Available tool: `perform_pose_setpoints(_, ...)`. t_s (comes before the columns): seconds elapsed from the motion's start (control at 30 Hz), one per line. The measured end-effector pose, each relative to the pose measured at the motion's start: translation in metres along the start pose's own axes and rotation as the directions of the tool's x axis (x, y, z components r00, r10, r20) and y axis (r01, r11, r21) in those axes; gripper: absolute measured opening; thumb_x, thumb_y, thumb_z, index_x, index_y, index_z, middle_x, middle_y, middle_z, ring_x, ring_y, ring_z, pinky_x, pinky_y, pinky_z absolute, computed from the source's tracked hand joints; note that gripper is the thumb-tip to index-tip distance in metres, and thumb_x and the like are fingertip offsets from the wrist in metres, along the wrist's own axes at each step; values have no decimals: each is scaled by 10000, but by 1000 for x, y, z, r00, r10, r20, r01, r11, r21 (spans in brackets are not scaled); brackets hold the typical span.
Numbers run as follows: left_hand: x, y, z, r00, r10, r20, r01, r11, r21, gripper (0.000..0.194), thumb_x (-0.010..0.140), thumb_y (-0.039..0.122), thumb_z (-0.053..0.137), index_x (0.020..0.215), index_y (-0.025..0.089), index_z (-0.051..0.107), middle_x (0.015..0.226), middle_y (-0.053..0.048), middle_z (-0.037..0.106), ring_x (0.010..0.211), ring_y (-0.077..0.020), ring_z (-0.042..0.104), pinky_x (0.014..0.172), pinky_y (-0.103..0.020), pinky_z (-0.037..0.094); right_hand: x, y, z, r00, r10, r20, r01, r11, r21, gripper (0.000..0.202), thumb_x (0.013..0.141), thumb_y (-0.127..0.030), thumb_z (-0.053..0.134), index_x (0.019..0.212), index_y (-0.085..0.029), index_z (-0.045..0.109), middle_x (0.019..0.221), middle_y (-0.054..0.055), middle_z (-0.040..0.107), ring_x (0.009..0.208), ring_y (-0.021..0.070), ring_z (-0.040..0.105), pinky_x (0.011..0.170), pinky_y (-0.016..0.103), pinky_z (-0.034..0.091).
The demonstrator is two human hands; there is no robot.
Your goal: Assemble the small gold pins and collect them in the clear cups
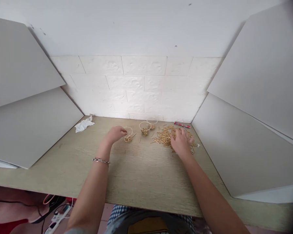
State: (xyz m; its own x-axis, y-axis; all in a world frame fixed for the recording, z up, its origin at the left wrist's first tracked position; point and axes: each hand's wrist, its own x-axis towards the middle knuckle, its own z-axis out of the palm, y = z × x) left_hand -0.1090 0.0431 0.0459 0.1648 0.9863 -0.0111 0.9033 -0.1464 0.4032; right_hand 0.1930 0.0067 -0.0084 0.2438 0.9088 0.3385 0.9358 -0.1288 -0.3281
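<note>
the right hand (pixel 182 140) is over golden sticks (pixel 163 138) near the surface's (pixel 146 175) far right corner, fingers curled; left hand (pixel 116 133) by a clear cup (pixel 131 131), fingers narrow; cannot tell either's hold; sticks seem light, stiff; pinch mid-length

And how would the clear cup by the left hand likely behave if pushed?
The clear cup looks thin-walled, so it's probably light and may flex. The gold pieces gathered in its bottom likely steady it, so it may slide rather than tip.
</note>
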Motion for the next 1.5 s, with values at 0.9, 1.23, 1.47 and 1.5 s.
perform_pose_setpoints(0.9, 26, 27, 0, 987, -111, 112, 66, 935, 348, 231, 637, 296, 609, 459, 161, 551, 479, -71, 538, 602, -217, 564, 552, -273, 357, 3, 0, 16, 950, -241, -196, 297, 890, 345, 207, 810, -237, 448, 942, -153, 582, 1027, 106, 590, 1005, 243, 495, 874, 407, 364)
perform_pose_setpoints(1.23, 18, 18, 1, 997, 22, 80, -32, 992, 123, 283, 687, 343, 529, 450, 189, 546, 657, -58, 644, 800, -225, 589, 630, -246, 360, 0, -5, 13, 970, -191, -148, 228, 926, 300, 209, 805, -243, 450, 939, -172, 593, 1022, 94, 608, 973, 258, 520, 873, 449, 339)
perform_pose_setpoints(1.47, 8, 14, -4, 999, 49, -7, -49, 999, -10, 250, 713, 376, 543, 559, 200, 632, 841, -58, 679, 958, -252, 570, 717, -255, 393, 0, -20, -4, 928, -293, -232, 372, 786, 494, 227, 842, -268, 424, 981, -169, 574, 1027, 95, 605, 986, 222, 523, 877, 396, 380)
perform_pose_setpoints(1.5, 6, 14, -5, 997, 61, -52, -63, 997, -36, 245, 721, 386, 540, 607, 200, 651, 896, -61, 675, 964, -253, 565, 739, -264, 395, 3, -25, -7, 918, -312, -246, 396, 760, 515, 228, 849, -273, 422, 991, -174, 570, 1022, 89, 605, 982, 212, 525, 875, 382, 387)
